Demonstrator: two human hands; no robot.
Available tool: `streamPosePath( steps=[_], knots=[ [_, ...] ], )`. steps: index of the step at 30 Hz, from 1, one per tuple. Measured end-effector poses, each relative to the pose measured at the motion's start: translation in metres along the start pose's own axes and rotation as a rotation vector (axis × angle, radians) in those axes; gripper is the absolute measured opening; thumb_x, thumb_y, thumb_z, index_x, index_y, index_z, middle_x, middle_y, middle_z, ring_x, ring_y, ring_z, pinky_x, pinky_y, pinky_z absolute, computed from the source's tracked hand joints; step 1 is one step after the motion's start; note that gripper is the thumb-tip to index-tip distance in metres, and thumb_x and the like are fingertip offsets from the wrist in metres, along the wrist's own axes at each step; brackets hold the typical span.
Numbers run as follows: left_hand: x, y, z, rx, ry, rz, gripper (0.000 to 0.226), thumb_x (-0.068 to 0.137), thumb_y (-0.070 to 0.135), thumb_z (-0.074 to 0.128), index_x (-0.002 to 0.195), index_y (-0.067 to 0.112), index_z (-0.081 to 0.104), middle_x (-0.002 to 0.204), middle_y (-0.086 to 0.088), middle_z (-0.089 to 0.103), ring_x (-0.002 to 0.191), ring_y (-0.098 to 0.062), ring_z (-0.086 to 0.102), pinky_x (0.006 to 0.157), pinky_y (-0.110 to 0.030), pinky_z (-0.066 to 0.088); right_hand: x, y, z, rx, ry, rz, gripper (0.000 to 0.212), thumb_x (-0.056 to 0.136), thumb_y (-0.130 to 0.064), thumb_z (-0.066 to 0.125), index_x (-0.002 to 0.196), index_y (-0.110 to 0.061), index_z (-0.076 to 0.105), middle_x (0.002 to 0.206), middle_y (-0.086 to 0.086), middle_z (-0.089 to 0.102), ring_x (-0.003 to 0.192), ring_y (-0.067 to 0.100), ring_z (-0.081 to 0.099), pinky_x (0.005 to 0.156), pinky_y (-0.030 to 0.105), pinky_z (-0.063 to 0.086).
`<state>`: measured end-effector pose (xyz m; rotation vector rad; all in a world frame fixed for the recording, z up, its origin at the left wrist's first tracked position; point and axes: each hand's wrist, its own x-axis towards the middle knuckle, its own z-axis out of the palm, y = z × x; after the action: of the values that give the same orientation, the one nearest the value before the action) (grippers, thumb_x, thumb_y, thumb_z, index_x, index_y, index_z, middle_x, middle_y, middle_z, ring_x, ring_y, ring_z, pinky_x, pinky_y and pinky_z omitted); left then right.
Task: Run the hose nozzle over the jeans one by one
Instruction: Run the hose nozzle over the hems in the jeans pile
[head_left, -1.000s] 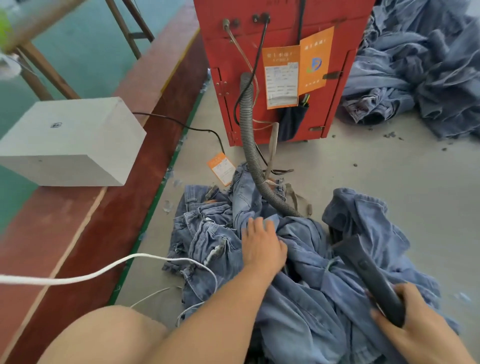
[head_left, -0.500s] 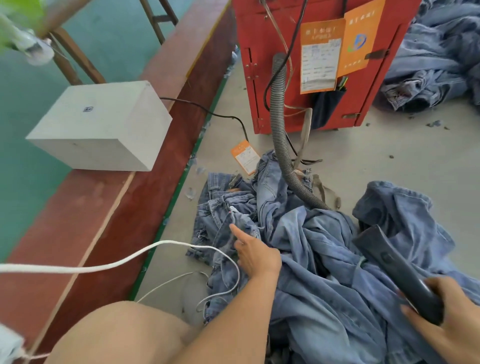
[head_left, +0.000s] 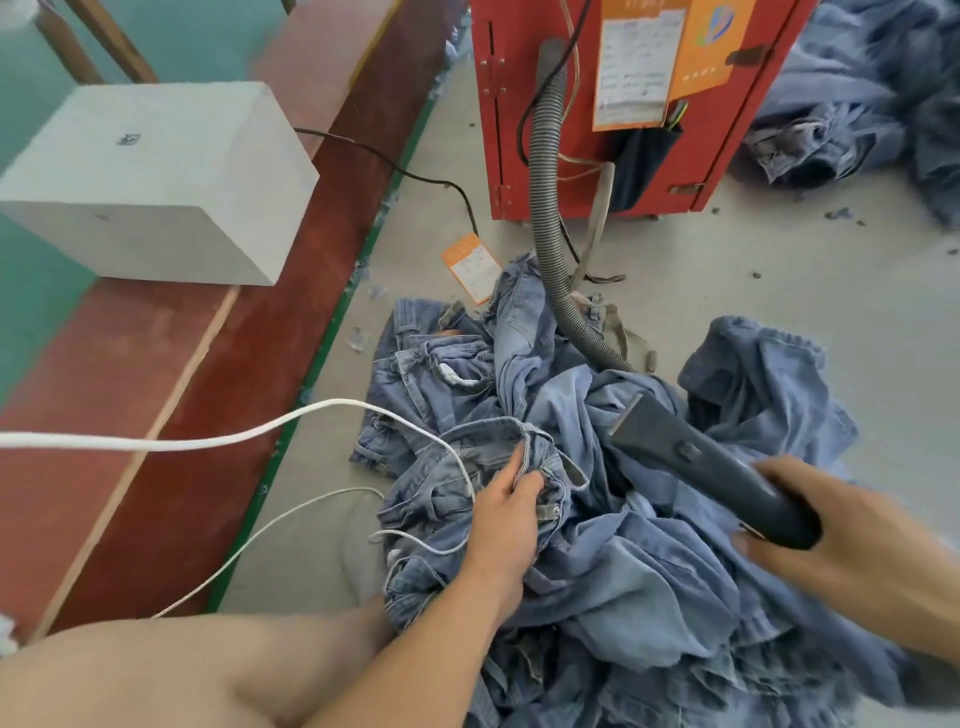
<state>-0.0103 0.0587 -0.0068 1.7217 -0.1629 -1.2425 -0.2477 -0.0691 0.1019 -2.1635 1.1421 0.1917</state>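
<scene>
1. Head view, hands. The left hand (head_left: 506, 512) now pinches a waistband fold of the jeans (head_left: 597, 519), fingers curled into the cloth; a second ago it lay flat on the heap. The right hand (head_left: 852, 540) grips the rear of the dark nozzle (head_left: 691, 457), fingers wrapped round its handle as before.
2. Head view, nozzle. Its flat mouth points up and left and hangs above the middle of the heap; whether it touches the denim cannot be told. It has come nearer the left hand than half a second ago.
3. Head view, meaning. The new pinch suggests that one pair is being picked out of the heap and drawn taut, so the pass over that pair is judged about to begin rather than under way.
4. Head view, task's thing. The jeans lie crumpled on the grey floor (head_left: 727, 312), in front of the person's knee (head_left: 156, 670). The ribbed hose (head_left: 545, 208) runs down from the red machine (head_left: 524, 104) and disappears behind the heap.
5. Head view, surface. A white cord (head_left: 208, 441) loops over the heap's left edge. An orange tag (head_left: 470, 267) lies on the floor beside the hose.
6. Head view, room. A grey box (head_left: 156, 176) sits on a red-brown board (head_left: 156, 415) along the floor's left edge. A second pile of denim (head_left: 857, 104) lies at the far right corner, beside the machine.
</scene>
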Motion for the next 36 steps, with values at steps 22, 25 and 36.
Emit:
streamPosePath(
  steps=[22, 25, 36],
  knots=[
    [-0.013, 0.015, 0.008, 0.382, -0.514, 0.15, 0.034, 0.108, 0.018, 0.052, 0.138, 0.03, 0.065, 0.113, 0.027, 0.072, 0.097, 0.012, 0.061, 0.089, -0.005, 0.044, 0.012, 0.006, -0.025, 0.144, -0.385, -0.047, 0.031, 0.076, -0.019, 0.068, 0.096, -0.042, 0.061, 0.064, -0.001, 0.058, 0.049, 0.009, 0.052, 0.047, 0.031, 0.047],
    [-0.017, 0.006, 0.014, 0.48, -0.571, 0.179, 0.037, 0.108, 0.02, 0.053, 0.14, 0.036, 0.061, 0.105, 0.041, 0.061, 0.092, 0.024, 0.05, 0.082, -0.001, 0.042, 0.022, -0.004, -0.014, 0.177, -0.207, -0.071, 0.031, 0.085, -0.012, 0.07, 0.09, -0.039, 0.058, 0.061, -0.003, 0.058, 0.044, 0.008, 0.049, 0.044, 0.02, 0.043],
    [-0.012, -0.002, 0.013, 0.462, -0.555, 0.156, 0.038, 0.103, 0.035, 0.054, 0.123, 0.068, 0.058, 0.073, 0.013, 0.053, 0.063, -0.01, 0.038, 0.062, -0.024, 0.035, 0.008, 0.032, -0.026, 0.234, -0.444, 0.124, 0.046, 0.059, -0.031, 0.066, 0.104, -0.04, 0.066, 0.062, 0.007, 0.059, 0.048, 0.02, 0.059, 0.048, 0.037, 0.055]
  ],
)
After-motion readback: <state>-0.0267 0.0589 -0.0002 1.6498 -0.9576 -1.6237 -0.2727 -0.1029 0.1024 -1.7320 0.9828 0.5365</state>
